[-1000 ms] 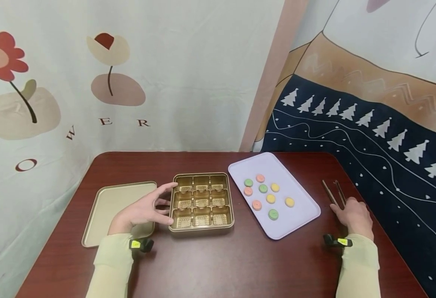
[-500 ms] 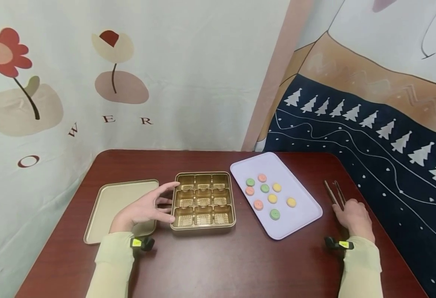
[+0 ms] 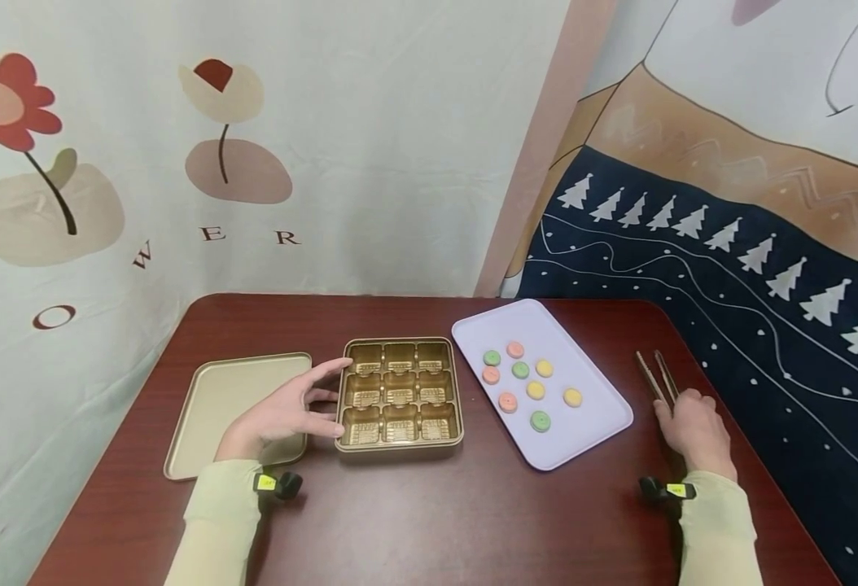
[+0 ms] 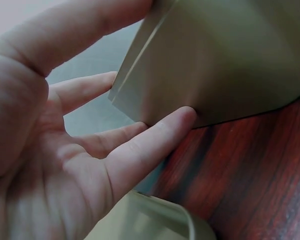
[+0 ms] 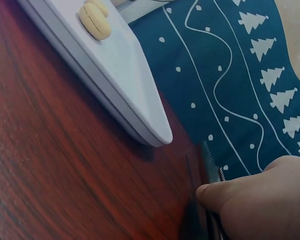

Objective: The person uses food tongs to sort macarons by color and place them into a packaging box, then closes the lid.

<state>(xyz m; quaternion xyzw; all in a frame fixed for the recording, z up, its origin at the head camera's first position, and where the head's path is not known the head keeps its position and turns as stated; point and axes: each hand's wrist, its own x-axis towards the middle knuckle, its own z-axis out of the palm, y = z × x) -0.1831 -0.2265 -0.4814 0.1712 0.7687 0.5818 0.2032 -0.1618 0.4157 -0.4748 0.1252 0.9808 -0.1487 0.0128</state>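
A: How do your hands stand?

B: Your left hand point(image 3: 275, 419) is at nine o'clock of the gold box point(image 3: 400, 448), its fingers spread wide and fairly straight, tips against the box's side wall. Your right hand point(image 3: 696, 431) holds the metal tongs point(image 3: 650, 378); your thumb lies along them, though the other fingers' grip is mostly hidden. The two tong arms point toward eleven o'clock, a narrow gap between them.

A: And what lies around the box?

B: It sits flat on your dark red table point(image 3: 473, 521), its nine compartments bare. Just off its three o'clock side, the lilac tray point(image 3: 590, 431) carries nine macarons point(image 3: 535, 391): three pink, three green, three yellow. Your right hand and the tongs are well apart from the box, beyond that tray. At the box's nine o'clock, partly under your left hand, lies the pale gold tray point(image 3: 227, 399).
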